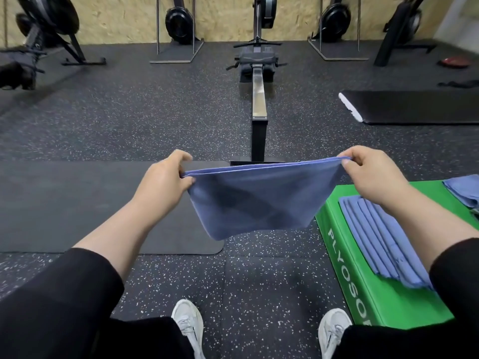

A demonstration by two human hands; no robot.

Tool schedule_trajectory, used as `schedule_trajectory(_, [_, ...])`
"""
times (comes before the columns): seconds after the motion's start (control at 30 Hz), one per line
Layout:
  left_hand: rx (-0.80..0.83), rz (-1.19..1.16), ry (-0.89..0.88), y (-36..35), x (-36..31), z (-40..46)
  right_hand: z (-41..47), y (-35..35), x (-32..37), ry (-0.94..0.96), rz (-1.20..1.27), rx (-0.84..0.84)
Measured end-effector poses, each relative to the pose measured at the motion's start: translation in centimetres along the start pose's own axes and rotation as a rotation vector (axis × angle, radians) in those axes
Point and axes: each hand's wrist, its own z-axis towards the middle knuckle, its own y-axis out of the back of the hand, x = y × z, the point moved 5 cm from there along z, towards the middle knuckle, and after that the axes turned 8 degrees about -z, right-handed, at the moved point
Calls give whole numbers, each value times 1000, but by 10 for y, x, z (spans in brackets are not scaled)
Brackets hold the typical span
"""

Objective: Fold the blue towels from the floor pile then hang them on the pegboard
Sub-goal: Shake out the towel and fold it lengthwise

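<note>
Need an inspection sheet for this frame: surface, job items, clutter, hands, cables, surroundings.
Surface: speckled black rubber floor; dark mat at the left, another black mat at the far right.
Job's things: blue towel held up in the air, doubled along its top edge; folded blue towels lie in a row on the green plyo box; another blue towel at the box's far end. No pegboard in view.
Clutter: red object on the floor far right, too blurred to identify.
Grippers: left hand pinches the towel's left top corner; right hand pinches the right one.
Cables: nothing seen.
Surroundings: rowing machine straight ahead; more machines along the wood-panel wall.
</note>
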Motion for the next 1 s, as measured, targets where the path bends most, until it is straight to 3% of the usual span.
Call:
schedule_trajectory(0.13, [25,53,15,11,2,4,-2,-2,0,2,-51,-10])
schedule_trajectory(0.43, [12,-594,241,12,27,-2,-12,-1,6,5,-74,-61])
schedule_trajectory(0.63, [-29,-792,250,4,16,-5,-22,-7,8,-18,-118,-23])
schedule_trajectory(0.8, [-91,-769,211,5,4,2,-25,-12,11,-63,-145,20])
schedule_trajectory(1.0, [-14,-585,18,-10,-48,8,-30,-34,16,-142,-307,277])
